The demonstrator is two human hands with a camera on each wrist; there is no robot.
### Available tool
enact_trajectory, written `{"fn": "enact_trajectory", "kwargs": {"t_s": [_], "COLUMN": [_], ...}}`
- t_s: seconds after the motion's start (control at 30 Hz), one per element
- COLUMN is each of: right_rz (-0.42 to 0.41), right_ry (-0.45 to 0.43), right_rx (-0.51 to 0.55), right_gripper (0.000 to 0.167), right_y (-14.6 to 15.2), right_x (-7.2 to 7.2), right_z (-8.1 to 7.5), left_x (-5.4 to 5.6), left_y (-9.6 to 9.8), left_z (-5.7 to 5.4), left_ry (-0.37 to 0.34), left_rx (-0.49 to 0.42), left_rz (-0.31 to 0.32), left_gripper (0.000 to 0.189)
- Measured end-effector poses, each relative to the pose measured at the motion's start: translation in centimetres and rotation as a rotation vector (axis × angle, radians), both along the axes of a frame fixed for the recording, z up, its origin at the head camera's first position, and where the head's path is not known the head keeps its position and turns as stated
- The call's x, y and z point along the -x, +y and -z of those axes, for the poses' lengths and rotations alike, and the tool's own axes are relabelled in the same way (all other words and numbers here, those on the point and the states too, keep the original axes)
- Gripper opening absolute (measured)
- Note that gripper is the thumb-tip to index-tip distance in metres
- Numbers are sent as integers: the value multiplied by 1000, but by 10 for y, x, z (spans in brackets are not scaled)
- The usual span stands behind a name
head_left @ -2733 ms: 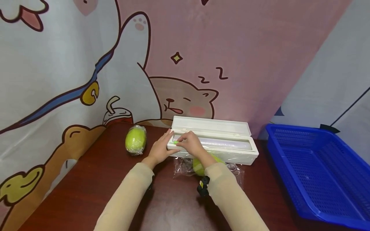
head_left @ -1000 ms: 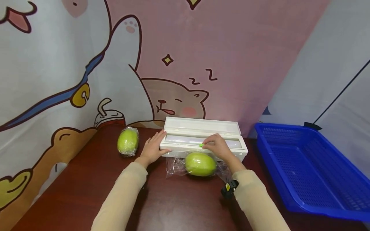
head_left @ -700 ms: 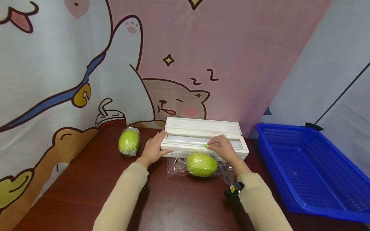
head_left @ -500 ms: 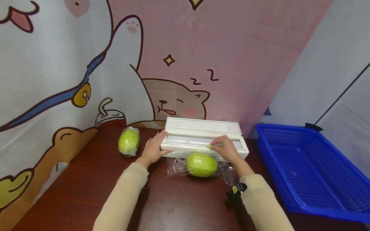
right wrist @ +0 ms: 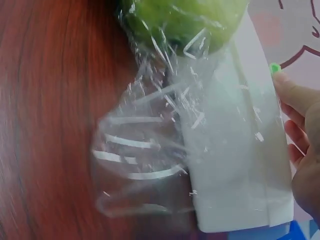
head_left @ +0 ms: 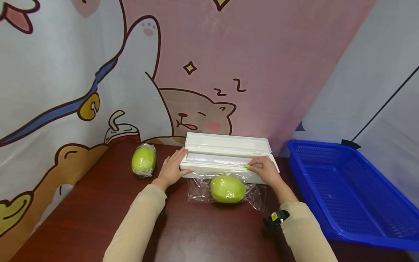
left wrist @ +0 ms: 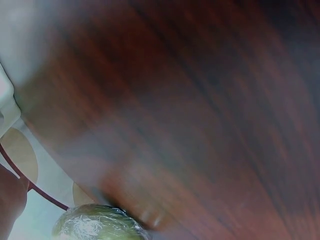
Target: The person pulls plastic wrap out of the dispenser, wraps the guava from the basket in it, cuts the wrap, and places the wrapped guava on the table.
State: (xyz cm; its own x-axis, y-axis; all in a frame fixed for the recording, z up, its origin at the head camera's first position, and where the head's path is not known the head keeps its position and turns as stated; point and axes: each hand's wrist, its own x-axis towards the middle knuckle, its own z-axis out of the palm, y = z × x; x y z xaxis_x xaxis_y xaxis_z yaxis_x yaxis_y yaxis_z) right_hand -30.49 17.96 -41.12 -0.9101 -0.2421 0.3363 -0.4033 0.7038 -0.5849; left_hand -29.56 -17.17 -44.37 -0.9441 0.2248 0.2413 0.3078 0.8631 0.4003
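A white cling film dispenser (head_left: 203, 168) stands with its lid (head_left: 229, 142) raised and a film roll (head_left: 216, 159) inside. My left hand (head_left: 171, 169) rests against its left end, fingers extended, thumb along the front. With thumb and forefinger my right hand (head_left: 267, 171) pinches the small green slide cutter (head_left: 246, 166) on the front rail, right of the middle. In front lies a green oval fruit (head_left: 228, 189); clear cling film (right wrist: 145, 150) drapes over it from the dispenser and crumples on the table. Only one fingertip (left wrist: 10, 200) shows in the left wrist view.
Another green oval fruit (head_left: 144, 160), wrapped in film, stands left of my left hand. A blue plastic basket (head_left: 320, 203) stands on the right. A cartoon-printed cloth (head_left: 262, 72) hangs behind the dark red wooden table (head_left: 196, 233).
My right hand has slid the green cutter from the dispenser's left end rightward along the rail, uncovering the fruit in front. My left hand has stayed at the left end.
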Motion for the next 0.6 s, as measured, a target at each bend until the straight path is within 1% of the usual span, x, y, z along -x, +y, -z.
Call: {"fn": "enact_trajectory", "kwargs": {"t_s": [0.13,0.23,0.43,0.6], "right_rz": [11,29,74,68], "right_ry": [-12,4,-6,-16], "right_rx": [23,23,31,27], "right_gripper": [10,10,11,12], "right_y": [3,5,13,19], "right_x": [0,-2,-4,-4], "right_z": [2,1,0,1], "left_x": [0,0,-1,-1], "left_y": [-2,-2,-4,-3], "left_z": [0,0,-2,-1], "left_ry": [-7,-10,1,-21], "left_rx": [0,-2,-5,-4], "left_rz": [6,10,-8,3], "left_gripper": [85,85,84,85]}}
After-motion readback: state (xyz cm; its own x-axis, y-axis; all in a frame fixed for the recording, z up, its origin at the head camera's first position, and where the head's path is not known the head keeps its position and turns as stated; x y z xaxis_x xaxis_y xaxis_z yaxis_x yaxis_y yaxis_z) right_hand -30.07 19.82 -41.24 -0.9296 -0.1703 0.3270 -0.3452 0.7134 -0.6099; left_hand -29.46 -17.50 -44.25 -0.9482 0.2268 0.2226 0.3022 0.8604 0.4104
